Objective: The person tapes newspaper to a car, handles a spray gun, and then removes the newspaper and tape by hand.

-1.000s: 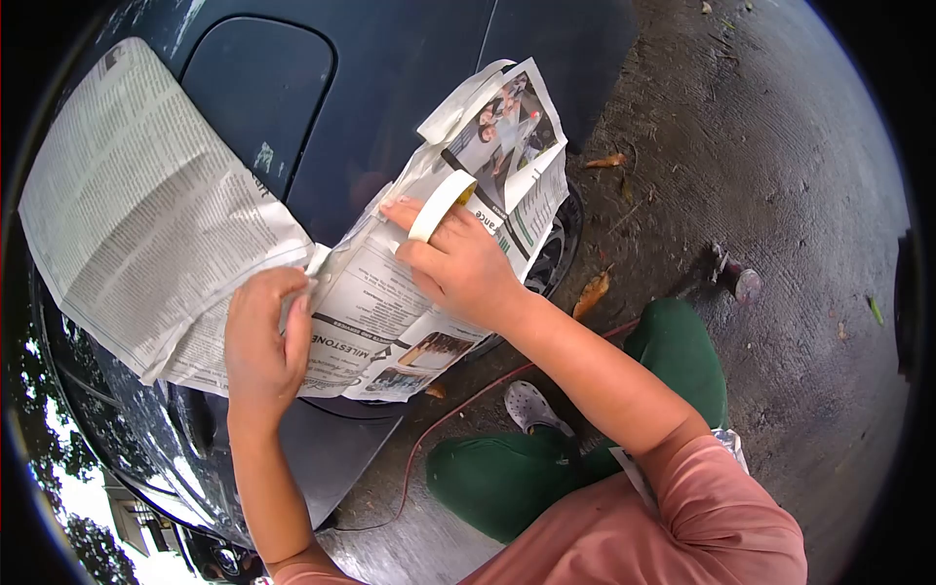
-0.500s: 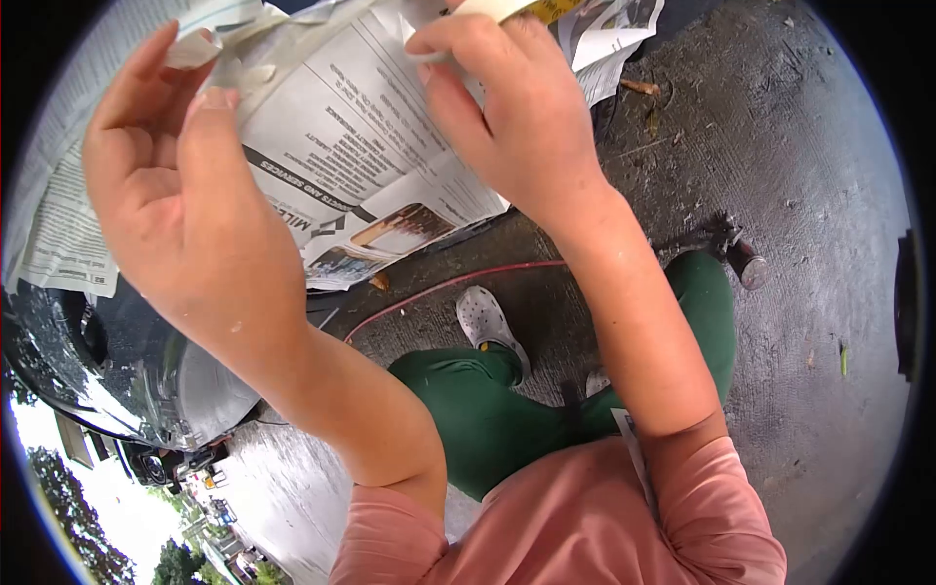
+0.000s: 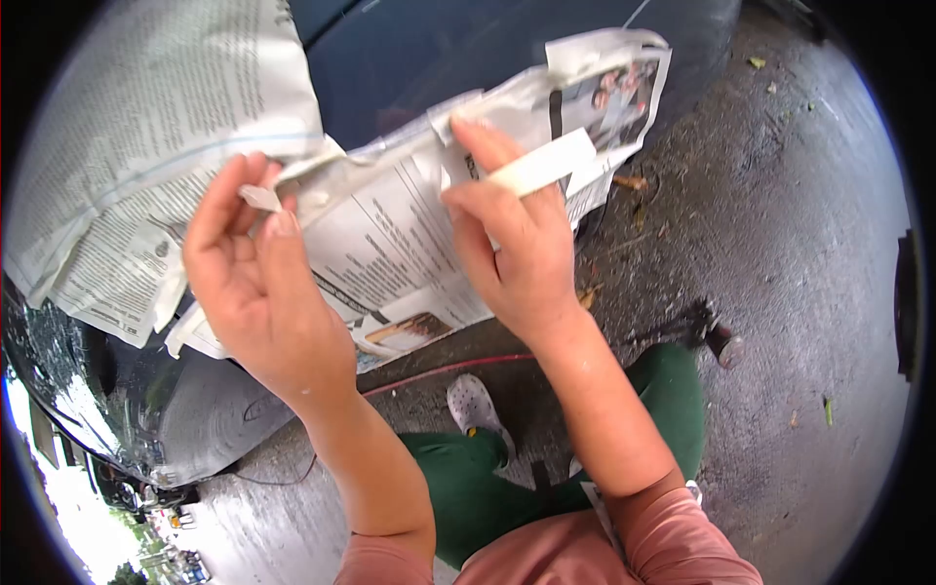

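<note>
My left hand (image 3: 278, 283) has its thumb and fingertips closed on a small torn piece of masking tape (image 3: 261, 198), beside the taped newspaper edge. My right hand (image 3: 522, 249) carries a pale roll of masking tape (image 3: 556, 161), seen nearly edge-on. One finger of that hand stretches past the roll and touches the paper's top edge; its other fingers are bent. Between and behind both hands, a newspaper sheet (image 3: 370, 239) covers part of a dark blue car panel (image 3: 419, 58). Whitish tape runs along the sheet's upper edge.
Another newspaper sheet (image 3: 195, 88) covers the car at upper left. A glossy dark car part (image 3: 127, 390) curves below it. On the wet concrete (image 3: 780, 292) lie a red hose (image 3: 448, 368) and a dark bottle-like object (image 3: 723, 346). My clog (image 3: 473, 405) stands near the hose.
The view has shifted, showing more of the blue panel above the paper. My right hand's finger has stretched out onto the paper edge. My left hand still pinches the tape piece.
</note>
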Demonstrator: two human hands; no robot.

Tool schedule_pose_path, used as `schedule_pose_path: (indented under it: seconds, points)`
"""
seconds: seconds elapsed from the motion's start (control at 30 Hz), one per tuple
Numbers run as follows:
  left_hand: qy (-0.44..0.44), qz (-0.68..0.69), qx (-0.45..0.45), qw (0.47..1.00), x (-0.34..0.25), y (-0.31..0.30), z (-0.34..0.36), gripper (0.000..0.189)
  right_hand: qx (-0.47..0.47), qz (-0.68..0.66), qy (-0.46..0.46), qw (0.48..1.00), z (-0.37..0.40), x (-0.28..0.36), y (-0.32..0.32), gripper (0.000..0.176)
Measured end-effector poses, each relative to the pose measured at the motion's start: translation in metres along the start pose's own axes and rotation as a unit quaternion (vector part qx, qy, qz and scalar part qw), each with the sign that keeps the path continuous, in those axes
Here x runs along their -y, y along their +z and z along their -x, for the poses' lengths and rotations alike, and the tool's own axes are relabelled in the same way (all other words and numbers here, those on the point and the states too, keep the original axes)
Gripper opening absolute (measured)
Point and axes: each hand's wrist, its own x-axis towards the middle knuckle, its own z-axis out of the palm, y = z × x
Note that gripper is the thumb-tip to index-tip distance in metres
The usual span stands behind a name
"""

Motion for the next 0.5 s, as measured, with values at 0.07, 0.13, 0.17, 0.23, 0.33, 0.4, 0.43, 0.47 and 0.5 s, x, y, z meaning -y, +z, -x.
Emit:
schedule_pose_path:
  seconds: [0.07, 0.13, 0.17, 0.23, 0.33, 0.4, 0.43, 0.47, 0.5]
  points:
    - [-0.016, 0.023, 0.025, 0.999, 0.000, -0.007, 0.001, 0.036, -0.009, -0.003, 0.006, 1.000, -0.001, -0.002, 0.002, 0.028]
    - [-0.029, 0.066, 0.026, 0.997, 0.002, -0.009, 0.000, 0.036, -0.004, -0.008, 0.023, 1.000, -0.006, 0.002, -0.001, 0.029]
    - [-0.037, 0.085, 0.030, 0.995, 0.003, -0.010, 0.000, 0.036, -0.006, -0.012, 0.029, 0.999, -0.009, 0.004, -0.002, 0.029]
    - [-0.042, 0.088, 0.040, 0.994, 0.006, -0.013, -0.001, 0.036, -0.009, -0.015, 0.041, 0.999, -0.015, 0.008, -0.002, 0.029]
    - [-0.054, 0.090, 0.052, 0.993, 0.005, -0.015, -0.002, 0.036, -0.013, -0.029, 0.063, 0.998, -0.018, 0.012, -0.003, 0.028]
    - [-0.076, 0.084, 0.054, 0.992, 0.001, -0.013, -0.006, 0.038, -0.016, -0.024, 0.062, 0.998, -0.021, 0.010, -0.004, 0.029]
    - [-0.079, 0.085, 0.057, 0.992, 0.001, -0.014, -0.005, 0.038, -0.018, -0.036, 0.062, 0.997, -0.020, 0.010, -0.003, 0.029]
    - [-0.080, 0.087, 0.060, 0.991, 0.001, -0.016, -0.005, 0.038, -0.023, -0.048, 0.061, 0.997, -0.020, 0.011, -0.003, 0.030]
    - [-0.081, 0.089, 0.064, 0.991, 0.001, -0.016, -0.005, 0.038, -0.027, -0.060, 0.061, 0.996, -0.019, 0.012, -0.003, 0.030]
